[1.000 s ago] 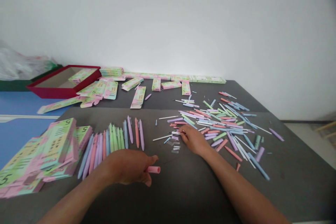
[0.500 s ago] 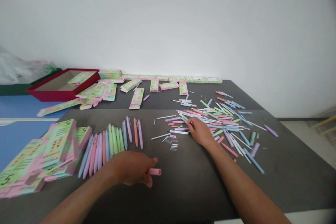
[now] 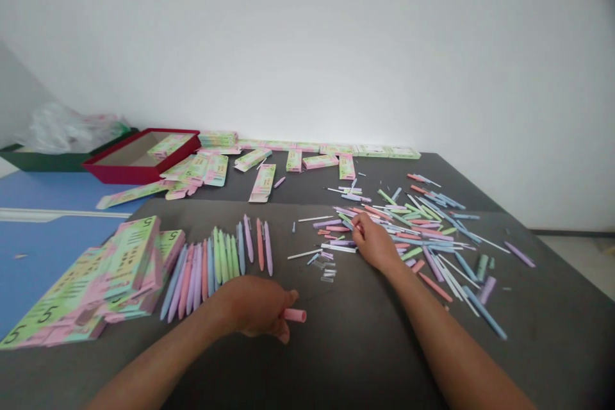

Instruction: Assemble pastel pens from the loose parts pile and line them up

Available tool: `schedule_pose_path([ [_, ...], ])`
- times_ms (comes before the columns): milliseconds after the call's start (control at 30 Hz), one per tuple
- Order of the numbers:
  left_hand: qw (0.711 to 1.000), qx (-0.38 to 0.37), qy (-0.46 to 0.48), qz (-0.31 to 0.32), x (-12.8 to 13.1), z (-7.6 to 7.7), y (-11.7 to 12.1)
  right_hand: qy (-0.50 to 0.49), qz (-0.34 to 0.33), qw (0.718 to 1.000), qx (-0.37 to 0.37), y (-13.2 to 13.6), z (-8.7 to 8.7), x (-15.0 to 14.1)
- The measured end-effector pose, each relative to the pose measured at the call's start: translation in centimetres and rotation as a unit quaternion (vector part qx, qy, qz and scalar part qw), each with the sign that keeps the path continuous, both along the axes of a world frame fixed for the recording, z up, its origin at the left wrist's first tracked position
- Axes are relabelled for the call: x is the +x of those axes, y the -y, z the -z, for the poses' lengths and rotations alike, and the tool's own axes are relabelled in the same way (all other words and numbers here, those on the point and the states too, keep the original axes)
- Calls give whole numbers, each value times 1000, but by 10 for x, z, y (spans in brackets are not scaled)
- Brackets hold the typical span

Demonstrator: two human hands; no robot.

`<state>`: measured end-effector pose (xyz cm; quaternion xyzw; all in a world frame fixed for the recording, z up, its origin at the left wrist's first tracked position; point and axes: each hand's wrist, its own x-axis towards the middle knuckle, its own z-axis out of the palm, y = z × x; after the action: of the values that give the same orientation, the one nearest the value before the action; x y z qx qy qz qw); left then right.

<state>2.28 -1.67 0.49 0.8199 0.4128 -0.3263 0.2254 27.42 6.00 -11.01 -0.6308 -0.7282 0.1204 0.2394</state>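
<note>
Between the thumb and fingers of my left hand [image 3: 259, 307] is a pink pen barrel [image 3: 296, 315], its hollow end pointing right. My right hand [image 3: 375, 240] reaches into the left side of a loose heap of pen parts [image 3: 423, 230], fingertips pinched together; whatever is between them is too small to make out. White refills [image 3: 339, 248] lie just left of those fingers. Small clear plastic pieces [image 3: 328, 274] rest nearer to me. Left of my hands, a row of pens [image 3: 221, 255] in blue, purple, pink and green lies side by side.
Printed pen boxes [image 3: 129, 256] are piled at the left. Behind them stand a red tray [image 3: 125, 173] and a green tray [image 3: 43, 160] holding a plastic bag [image 3: 72, 128]. More boxes [image 3: 369, 151] line the back edge by the wall. A purple pen part [image 3: 519, 254] lies far right.
My right hand has gone from the small parts near the clear pieces to slightly farther right, into the heap. My left hand keeps the pink barrel. The view has shifted a little.
</note>
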Motion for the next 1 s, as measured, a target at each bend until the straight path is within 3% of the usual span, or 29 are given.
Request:
schedule_pose_path([
  [133,1000,-5,5,1,-1,0,-1,13,-35,999,-9,-3,-13,-13],
  [267,1000,-1,11,-5,-4,1,-2,62,-72,993,-63,-1,-19,-28],
  [533,999,-24,26,-7,-8,0,-5,57,-199,975,-77,23,-4,-21],
  [1000,1000,-10,4,-8,-2,1,-1,76,-184,977,-74,23,1,-22],
])
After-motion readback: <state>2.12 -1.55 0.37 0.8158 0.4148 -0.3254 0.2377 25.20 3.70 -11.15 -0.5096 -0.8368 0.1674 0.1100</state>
